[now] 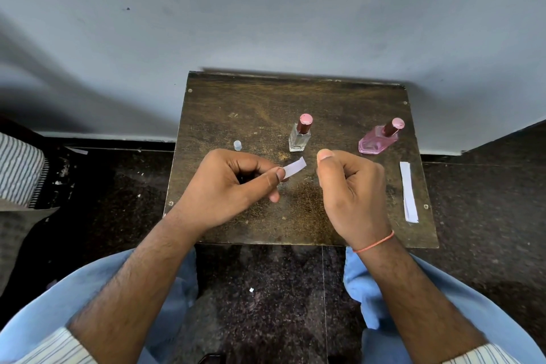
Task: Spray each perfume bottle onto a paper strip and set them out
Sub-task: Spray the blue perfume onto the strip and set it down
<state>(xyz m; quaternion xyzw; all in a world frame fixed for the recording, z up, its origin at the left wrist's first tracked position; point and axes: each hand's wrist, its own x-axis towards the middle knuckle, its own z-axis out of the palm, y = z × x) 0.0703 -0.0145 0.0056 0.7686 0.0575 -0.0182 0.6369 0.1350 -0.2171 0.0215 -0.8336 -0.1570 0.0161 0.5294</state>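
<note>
Left hand pinched paper strip just before clear bottle; right hand curled, contents hidden, cannot tell. Pink bottle right of clear bottle on table; spare strips beyond.

Just beyond the left hand's fingertips stand a small clear cap and a clear perfume bottle. Beyond the right hand's thumb, bare tabletop reaches the pink perfume bottle; paper strips lie outboard.

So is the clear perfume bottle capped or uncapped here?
Capped. The clear perfume bottle stands upright on the table with its pink-topped cap on.
</note>
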